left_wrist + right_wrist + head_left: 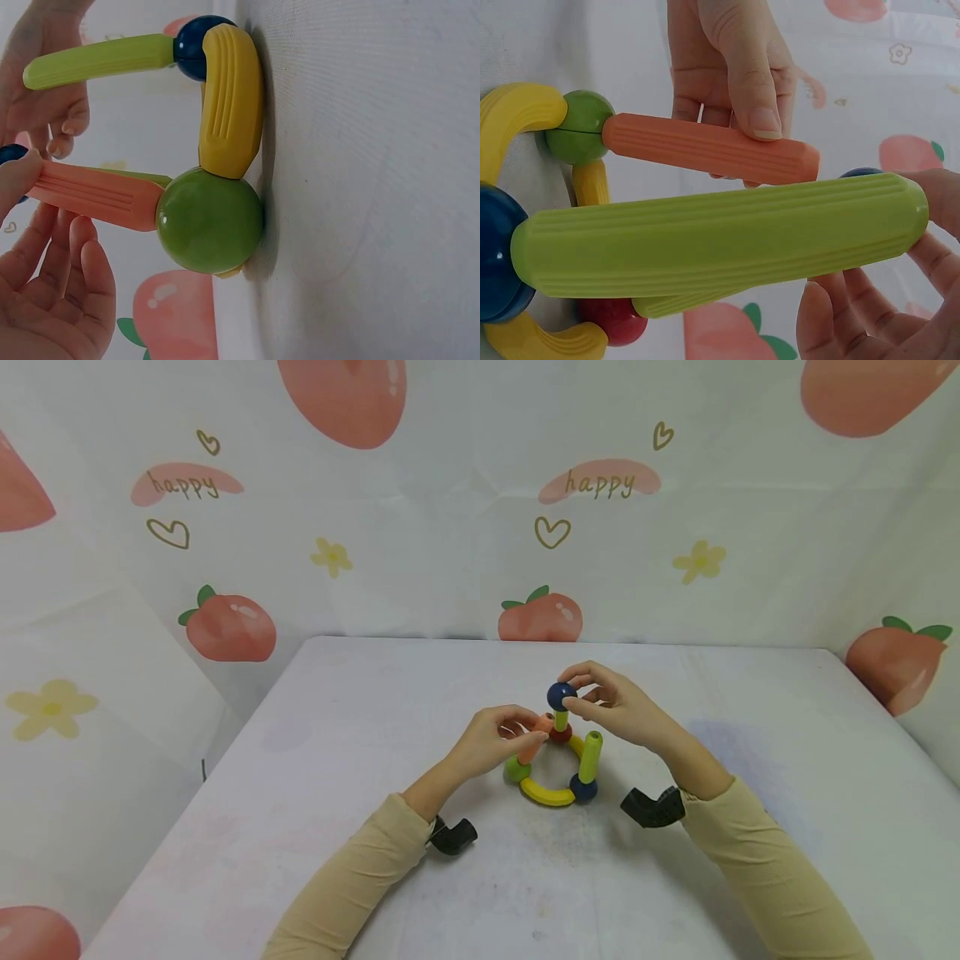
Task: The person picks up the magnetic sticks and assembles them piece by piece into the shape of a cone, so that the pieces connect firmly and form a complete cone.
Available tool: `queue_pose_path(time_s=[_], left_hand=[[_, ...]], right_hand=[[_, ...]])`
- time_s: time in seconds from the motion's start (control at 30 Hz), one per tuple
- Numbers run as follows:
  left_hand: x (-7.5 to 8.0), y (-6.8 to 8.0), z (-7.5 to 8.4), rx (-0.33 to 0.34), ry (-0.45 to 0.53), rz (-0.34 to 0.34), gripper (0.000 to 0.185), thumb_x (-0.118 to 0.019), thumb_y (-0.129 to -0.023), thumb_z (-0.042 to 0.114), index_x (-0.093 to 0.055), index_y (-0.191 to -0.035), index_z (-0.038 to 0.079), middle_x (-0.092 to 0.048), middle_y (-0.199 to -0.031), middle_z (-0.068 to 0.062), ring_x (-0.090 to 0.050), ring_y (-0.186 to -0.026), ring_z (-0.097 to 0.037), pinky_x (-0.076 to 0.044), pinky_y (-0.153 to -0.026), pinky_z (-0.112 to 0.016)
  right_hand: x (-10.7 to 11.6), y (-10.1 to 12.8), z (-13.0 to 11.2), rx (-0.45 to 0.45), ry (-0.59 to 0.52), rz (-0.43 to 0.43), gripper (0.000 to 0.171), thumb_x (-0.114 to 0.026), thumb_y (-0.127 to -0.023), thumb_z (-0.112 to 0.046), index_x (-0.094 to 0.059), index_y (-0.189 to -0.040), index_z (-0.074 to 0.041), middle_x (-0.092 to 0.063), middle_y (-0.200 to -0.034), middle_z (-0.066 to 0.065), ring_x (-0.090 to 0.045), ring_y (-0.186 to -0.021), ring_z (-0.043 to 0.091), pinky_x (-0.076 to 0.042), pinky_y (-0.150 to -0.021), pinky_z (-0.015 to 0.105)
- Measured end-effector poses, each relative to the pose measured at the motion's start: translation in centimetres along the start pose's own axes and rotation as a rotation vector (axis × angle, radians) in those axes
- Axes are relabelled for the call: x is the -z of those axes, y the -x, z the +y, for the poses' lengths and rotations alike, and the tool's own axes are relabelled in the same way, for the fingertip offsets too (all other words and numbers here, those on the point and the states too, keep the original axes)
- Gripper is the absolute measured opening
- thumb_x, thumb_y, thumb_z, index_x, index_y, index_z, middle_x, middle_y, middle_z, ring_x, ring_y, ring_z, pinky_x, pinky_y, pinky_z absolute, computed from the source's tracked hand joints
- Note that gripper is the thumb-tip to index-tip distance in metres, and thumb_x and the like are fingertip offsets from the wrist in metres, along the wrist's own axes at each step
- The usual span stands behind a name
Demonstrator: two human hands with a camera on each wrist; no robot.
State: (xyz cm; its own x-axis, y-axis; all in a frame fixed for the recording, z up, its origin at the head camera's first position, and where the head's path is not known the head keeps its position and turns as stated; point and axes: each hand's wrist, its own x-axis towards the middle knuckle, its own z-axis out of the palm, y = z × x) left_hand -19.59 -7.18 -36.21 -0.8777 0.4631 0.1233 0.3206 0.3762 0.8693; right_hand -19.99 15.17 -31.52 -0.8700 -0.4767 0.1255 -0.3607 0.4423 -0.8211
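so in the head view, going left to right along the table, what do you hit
left hand → orange rod → dark blue ball held up top → upright green rod → right hand

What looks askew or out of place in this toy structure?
Nothing is broken or spilled. The orange rod leans off the green ball, held by the left hand; the right hand pinches the top blue ball.

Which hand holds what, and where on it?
Left hand pinches the orange ribbed plastic stick near its free upper end; right hand pinches the dark blue ball atop the structure.
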Motion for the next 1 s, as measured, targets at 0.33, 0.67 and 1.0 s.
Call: queue_pose_path(time_s=[0.33, 0.67, 1.0], left_hand=[[-0.08, -0.19, -0.18, 0.003, -0.003, 0.001, 0.025, -0.066, -0.087, 0.024, -0.067, -0.107, 0.009, -0.068, -0.104, -0.007, -0.059, -0.087, -0.014, -0.049, -0.079, -0.023], [0.01, -0.18, 0.00, -0.011, -0.007, 0.001, 0.025, -0.066, -0.087, 0.020, -0.066, -0.107, 0.006, -0.067, -0.103, -0.010, -0.059, -0.087, -0.015, -0.049, -0.078, -0.021], [0.03, -0.13, -0.01, -0.009, -0.022, -0.012, 0.027, -0.066, -0.087, 0.021, -0.066, -0.108, 0.005, -0.067, -0.103, -0.011, -0.060, -0.087, -0.016, -0.049, -0.078, -0.020]], right_hand=[[-0.17, 0.13, -0.07, 0.021, -0.012, -0.031, 0.030, -0.057, -0.092, -0.015, -0.049, -0.120, -0.009, -0.055, -0.117, 0.016, -0.060, -0.099, 0.035, -0.050, -0.079, 0.033], [-0.37, 0.21, -0.17, 0.019, -0.008, -0.060, 0.029, -0.058, -0.092, -0.017, -0.050, -0.119, -0.011, -0.055, -0.119, 0.016, -0.061, -0.096, 0.034, -0.050, -0.078, 0.035], [-0.43, 0.24, -0.05, 0.030, -0.022, -0.069, 0.028, -0.058, -0.092, -0.016, -0.049, -0.119, -0.010, -0.057, -0.114, 0.018, -0.060, -0.094, 0.038, -0.051, -0.076, 0.037]])
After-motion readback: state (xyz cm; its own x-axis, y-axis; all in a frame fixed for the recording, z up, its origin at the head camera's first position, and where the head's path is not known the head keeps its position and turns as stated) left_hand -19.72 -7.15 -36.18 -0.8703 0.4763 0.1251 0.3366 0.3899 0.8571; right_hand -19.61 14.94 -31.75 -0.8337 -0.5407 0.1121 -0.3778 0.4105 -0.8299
